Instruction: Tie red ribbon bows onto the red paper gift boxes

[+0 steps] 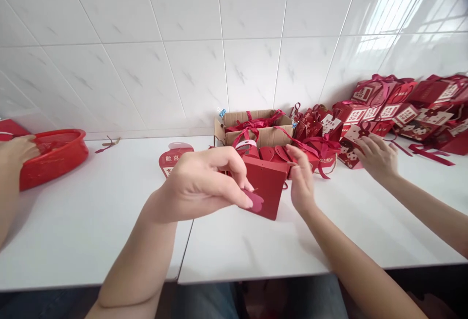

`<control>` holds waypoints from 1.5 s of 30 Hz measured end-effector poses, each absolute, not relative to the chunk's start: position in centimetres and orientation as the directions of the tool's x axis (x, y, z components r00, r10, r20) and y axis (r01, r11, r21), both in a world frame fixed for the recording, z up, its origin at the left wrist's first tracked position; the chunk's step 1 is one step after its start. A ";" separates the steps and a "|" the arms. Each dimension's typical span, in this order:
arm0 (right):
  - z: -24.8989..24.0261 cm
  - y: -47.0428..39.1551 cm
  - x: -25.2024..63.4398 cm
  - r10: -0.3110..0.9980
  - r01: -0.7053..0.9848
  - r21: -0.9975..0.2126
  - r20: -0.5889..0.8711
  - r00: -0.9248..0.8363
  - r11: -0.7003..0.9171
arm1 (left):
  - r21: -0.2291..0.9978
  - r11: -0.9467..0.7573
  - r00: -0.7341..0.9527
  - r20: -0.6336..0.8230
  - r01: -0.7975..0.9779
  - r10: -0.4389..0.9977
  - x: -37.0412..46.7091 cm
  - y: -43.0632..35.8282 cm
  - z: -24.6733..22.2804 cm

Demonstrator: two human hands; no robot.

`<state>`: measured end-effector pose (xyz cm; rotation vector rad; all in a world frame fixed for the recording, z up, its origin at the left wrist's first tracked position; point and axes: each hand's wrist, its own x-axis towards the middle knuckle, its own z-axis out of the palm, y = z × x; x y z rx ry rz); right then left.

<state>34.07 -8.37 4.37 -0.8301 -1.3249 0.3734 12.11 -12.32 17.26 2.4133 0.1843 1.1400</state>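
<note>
Through the head camera I have the left hand [208, 175] in front of a red box [268, 187], thumb and finger pinched together on a small magenta piece [257, 203]. That piece lies against my view of the box's flat face, its rounded end pointing right and slightly down, its long axis running the same way.

The box sits at the near middle of the white table [241, 246], plain face towards me. The face looks taller than wide, its long axis near upright with the top leaning right, though the left hand covers part of it. The right hand [302, 180] is at its right edge, well apart from the left, fingers half curled; I cannot tell whether they grip it.

Behind, I see a ribbon-filled cardboard carton [280, 136]. A co-worker's hand [380, 159] is at a printed red box [351, 146] on the right; another person's hand [20, 148] reaches into a red basin [54, 165].
</note>
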 end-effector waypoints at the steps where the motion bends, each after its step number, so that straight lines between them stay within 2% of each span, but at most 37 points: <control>1: 5.6 -8.7 34.5 0.623 0.207 -0.674 0.737 0.264 0.709 | 0.456 -0.880 0.641 0.716 -0.131 0.276 12.3 -12.2 17.4; 2: 7.1 -9.2 34.9 0.581 0.214 -0.628 0.776 0.245 0.748 | 0.454 -0.874 0.632 0.732 -0.175 0.253 12.4 -12.2 17.4; 4: 10.3 -10.4 35.4 0.533 0.192 -0.524 0.846 0.008 0.830 | 0.464 -0.849 0.602 0.762 -0.254 0.237 12.5 -12.0 17.3; 7: 14.6 -12.4 34.9 0.431 0.124 -0.420 0.800 -0.417 0.899 | 0.525 -0.786 0.567 0.774 -0.326 0.282 12.4 -11.5 16.9; 9: 16.1 -13.3 34.0 0.388 0.082 -0.403 0.778 -0.493 0.912 | 0.572 -0.763 0.589 0.741 -0.301 0.324 12.2 -11.0 16.7; 14: 16.3 -13.6 32.1 0.392 0.032 -0.443 0.754 -0.527 0.896 | 0.572 -0.790 0.610 0.714 -0.224 0.344 11.8 -10.1 16.3; 19: 15.5 -12.9 32.3 0.465 0.073 -0.505 0.718 -0.517 0.860 | 0.455 -0.869 0.577 0.769 -0.193 0.274 12.2 -10.1 16.5; 22: 15.3 -12.7 32.4 0.482 0.104 -0.497 0.737 -0.473 0.861 | 0.368 -0.923 0.519 0.814 -0.114 0.261 12.7 -10.0 16.6; 25: 15.1 -12.7 32.4 0.464 0.091 -0.475 0.771 -0.436 0.875 | 0.344 -0.937 0.500 0.824 -0.069 0.265 13.0 -9.7 16.7; 29: 15.3 -12.9 32.3 0.447 0.054 -0.473 0.780 -0.438 0.879 | 0.324 -0.936 0.537 0.818 -0.135 0.205 13.0 -9.5 16.8; 33: 15.6 -12.8 32.3 0.445 -0.024 -0.541 0.716 -0.538 0.841 | 0.322 -0.926 0.580 0.800 -0.196 0.156 12.8 -9.8 16.8; 39: 15.2 -11.7 31.5 0.297 -0.254 -0.567 0.701 -0.649 0.784 | 0.350 -0.897 0.626 0.772 -0.271 0.112 12.9 -9.5 16.5; 45: 14.5 -10.8 31.1 0.258 -0.304 -0.544 0.727 -0.637 0.782 | 0.385 -0.873 0.655 0.748 -0.300 0.105 12.7 -8.5 16.3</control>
